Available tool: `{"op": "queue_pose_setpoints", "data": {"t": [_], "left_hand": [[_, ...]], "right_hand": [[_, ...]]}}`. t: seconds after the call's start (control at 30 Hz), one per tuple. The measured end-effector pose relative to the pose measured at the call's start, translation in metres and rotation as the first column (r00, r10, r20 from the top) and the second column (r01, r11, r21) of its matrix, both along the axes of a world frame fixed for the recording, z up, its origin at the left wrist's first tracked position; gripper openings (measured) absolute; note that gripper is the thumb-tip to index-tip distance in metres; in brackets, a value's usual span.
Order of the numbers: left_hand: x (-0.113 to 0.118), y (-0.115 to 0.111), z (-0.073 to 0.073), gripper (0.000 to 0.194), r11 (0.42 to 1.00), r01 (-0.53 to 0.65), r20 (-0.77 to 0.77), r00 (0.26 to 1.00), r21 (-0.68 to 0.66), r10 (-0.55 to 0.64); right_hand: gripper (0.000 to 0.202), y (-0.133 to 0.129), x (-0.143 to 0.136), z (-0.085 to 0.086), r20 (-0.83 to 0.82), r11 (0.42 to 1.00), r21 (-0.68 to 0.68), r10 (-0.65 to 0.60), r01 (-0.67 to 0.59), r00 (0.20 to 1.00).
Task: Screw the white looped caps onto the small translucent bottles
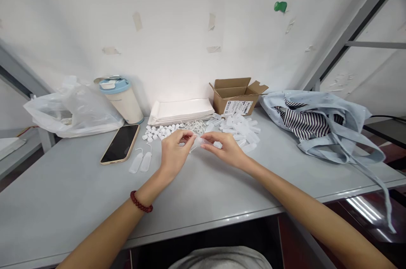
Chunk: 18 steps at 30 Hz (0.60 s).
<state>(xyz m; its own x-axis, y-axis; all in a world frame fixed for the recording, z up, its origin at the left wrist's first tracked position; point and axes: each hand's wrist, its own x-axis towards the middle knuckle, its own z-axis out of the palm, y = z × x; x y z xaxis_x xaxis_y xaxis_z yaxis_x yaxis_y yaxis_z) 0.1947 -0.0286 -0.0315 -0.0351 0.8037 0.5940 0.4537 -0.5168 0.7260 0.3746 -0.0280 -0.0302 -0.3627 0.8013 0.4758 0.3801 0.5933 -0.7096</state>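
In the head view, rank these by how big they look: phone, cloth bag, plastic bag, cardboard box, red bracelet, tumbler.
1. Cloth bag
2. Plastic bag
3. Cardboard box and tumbler: too alike to rank
4. Phone
5. Red bracelet

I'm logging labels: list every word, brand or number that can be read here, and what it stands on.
No text here can be read for certain.
White label on the cardboard box: fine print, too small and blurred to read.
Tumbler: faint small lettering, too blurred.
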Motion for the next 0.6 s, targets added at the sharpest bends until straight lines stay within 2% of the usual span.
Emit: {"op": "queue_pose_setpoints", "data": {"t": [0.1, 0.27, 0.4, 0.6], "left_hand": [[-0.001, 0.002, -0.001, 0.008, 0.998, -0.018, 0.022, 1.0, -0.06, 0.019], [0.001, 0.0, -0.001, 0.011, 0.983, 0.102, 0.124, 0.989, -0.155, -0.083], [0.005, -0.005, 0.001, 0.013, 0.981, 0.19, 0.082, 0.979, -0.045, -0.185], [0.005, -0.009, 0.001, 0.019, 0.971, 0.16, -0.181, 0.975, 0.179, -0.128]], "right_hand": [[0.021, 0.001, -0.001, -0.003, 0.007, 1.0, 0.014, -0.002, 0.001, 1.0], [0.022, 0.003, -0.002, -0.006, 0.016, 1.0, 0.017, -0.021, 0.021, 1.0], [0.022, 0.004, 0.0, -0.006, -0.023, 0.999, 0.016, -0.039, 0.039, 0.999], [0.032, 0.003, 0.002, -0.004, -0.041, 0.999, -0.021, -0.044, 0.043, 0.998]]}}
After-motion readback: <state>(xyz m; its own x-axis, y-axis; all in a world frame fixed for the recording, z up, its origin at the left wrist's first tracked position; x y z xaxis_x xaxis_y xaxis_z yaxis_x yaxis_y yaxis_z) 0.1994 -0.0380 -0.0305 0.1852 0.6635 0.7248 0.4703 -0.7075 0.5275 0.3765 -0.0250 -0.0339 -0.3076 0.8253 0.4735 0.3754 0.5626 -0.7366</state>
